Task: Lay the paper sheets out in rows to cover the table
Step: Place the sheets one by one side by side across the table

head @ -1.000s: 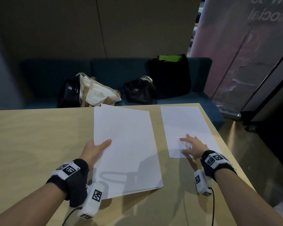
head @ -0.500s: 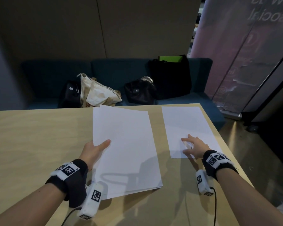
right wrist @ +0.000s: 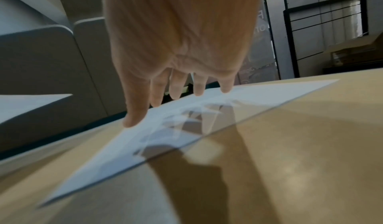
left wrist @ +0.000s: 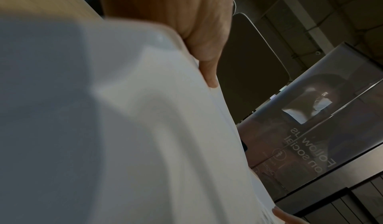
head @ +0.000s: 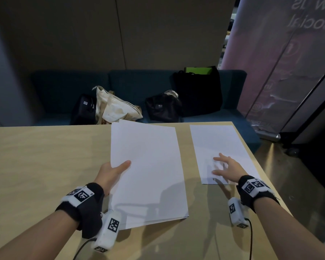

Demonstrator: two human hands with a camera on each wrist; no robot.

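A stack of white paper sheets point(head: 148, 175) is held a little above the wooden table point(head: 45, 166), near its middle. My left hand point(head: 111, 171) grips the stack's left edge, thumb on top and fingers hidden beneath. The left wrist view shows the stack point(left wrist: 124, 129) close up under the thumb point(left wrist: 207, 66). A single sheet point(head: 218, 143) lies flat at the table's far right corner. My right hand point(head: 227, 167) is spread over its near half with straight fingers. In the right wrist view the fingertips point(right wrist: 134, 121) are at the sheet point(right wrist: 269, 93); I cannot tell whether they touch it.
A dark blue sofa point(head: 139, 81) runs behind the table with a cream tote point(head: 116, 107) and black bags point(head: 197, 91) on it. The table's right edge point(head: 270, 184) is close to my right wrist. Bare wood spreads to the left.
The stack in my left hand has drifted slightly left. My right hand has stayed over the single sheet, barely shifting.
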